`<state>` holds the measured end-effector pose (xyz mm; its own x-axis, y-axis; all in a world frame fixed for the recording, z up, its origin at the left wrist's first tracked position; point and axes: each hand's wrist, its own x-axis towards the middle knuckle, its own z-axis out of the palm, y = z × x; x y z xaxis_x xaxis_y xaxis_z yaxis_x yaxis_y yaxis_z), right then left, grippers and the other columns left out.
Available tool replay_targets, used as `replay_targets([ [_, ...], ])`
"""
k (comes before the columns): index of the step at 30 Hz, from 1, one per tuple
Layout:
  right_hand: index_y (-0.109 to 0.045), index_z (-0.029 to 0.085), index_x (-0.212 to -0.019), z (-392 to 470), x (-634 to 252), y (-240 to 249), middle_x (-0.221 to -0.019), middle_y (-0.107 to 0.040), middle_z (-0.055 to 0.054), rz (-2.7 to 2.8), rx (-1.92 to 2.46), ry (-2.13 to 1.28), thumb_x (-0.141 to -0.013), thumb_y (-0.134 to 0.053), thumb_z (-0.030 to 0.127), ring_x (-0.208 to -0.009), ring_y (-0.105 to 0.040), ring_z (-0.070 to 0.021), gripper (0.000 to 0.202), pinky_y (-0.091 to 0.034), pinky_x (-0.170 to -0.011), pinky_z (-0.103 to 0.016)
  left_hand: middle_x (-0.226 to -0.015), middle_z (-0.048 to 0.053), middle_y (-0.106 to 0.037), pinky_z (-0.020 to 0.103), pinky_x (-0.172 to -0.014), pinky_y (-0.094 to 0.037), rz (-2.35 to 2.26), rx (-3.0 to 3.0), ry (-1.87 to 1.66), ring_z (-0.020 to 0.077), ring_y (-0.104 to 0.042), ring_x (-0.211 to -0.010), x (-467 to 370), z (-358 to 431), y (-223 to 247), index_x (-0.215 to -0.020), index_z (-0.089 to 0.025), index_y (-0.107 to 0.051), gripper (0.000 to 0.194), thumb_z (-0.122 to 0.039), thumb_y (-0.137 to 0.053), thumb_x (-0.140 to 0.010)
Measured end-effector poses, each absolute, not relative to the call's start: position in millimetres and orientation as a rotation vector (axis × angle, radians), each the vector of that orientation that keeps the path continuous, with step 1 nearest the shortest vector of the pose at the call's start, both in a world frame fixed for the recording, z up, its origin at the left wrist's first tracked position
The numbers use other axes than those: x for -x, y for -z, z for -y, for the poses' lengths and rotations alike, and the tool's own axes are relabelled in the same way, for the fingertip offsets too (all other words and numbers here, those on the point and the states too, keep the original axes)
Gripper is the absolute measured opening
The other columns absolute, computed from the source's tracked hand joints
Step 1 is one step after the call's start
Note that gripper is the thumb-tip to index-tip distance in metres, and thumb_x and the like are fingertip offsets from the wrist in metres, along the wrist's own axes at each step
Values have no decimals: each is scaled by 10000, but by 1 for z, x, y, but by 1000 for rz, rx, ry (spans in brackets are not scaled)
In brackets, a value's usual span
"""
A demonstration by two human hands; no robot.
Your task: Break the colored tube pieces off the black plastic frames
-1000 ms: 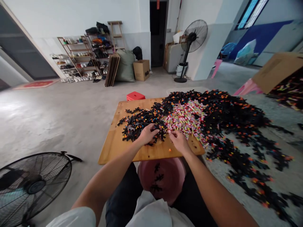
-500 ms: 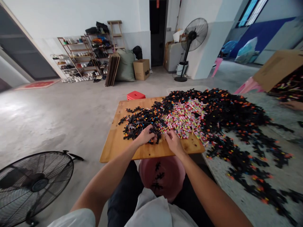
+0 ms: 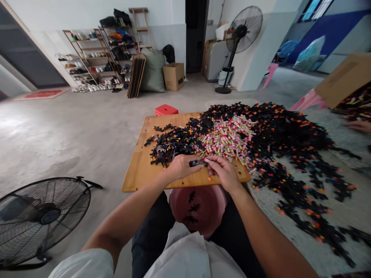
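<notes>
"Firstly, the left hand [image 3: 180, 167]?"
"It pinched the dark piece [image 3: 196, 163], which lay crosswise between both hands, pointing rightward."
"And the right hand [image 3: 225, 173]?"
"Just beside that end, fingertips closed on a small reddish item [image 3: 205, 159]."

Plain red stool [image 3: 166, 110]

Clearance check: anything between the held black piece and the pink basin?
Yes: the wooden tabletop, near edge included, lies between the black piece in the left hand and the pink basin below. Nothing visible separates piece and right hand.
</notes>
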<state>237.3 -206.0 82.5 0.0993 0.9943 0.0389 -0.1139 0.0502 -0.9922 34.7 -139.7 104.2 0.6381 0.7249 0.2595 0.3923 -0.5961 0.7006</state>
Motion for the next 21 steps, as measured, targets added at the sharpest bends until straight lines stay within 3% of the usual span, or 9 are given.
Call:
replay_targets([
  [4, -790, 187, -1035, 212, -238, -85, -697, -656, 16, 1075, 1186, -1109, -836, -791, 517, -577, -595, -129, 386, -525, -535, -252, -864, 15, -760, 224, -706, -470, -771, -2516, -667, 145, -684, -765, -33, 142, -113, -1004, -216, -774, 274, -400, -571, -1004],
  [9, -805, 180, -1018, 214, -239, -84, -651, -642, 21, 1056, 1140, -1168, -841, -790, 493, -521, -576, -120, 359, -510, -494, -249, -842, 33, -694, 227, -681, -447, -669, -2798, -705, 139, -651, -771, -34, 141, -112, -930, -203, -746, 257, -344, -540, -992],
  [21, -806, 175, -1071, 222, -237, -79, -655, -647, 19, 1100, 1201, -1025, -917, -710, 500, -522, -585, -122, 373, -525, -538, -258, -874, 37, -680, 259, -663, -441, -631, -2996, -703, 150, -654, -813, -31, 137, -109, -978, -211, -743, 339, -422, -488, -1049],
])
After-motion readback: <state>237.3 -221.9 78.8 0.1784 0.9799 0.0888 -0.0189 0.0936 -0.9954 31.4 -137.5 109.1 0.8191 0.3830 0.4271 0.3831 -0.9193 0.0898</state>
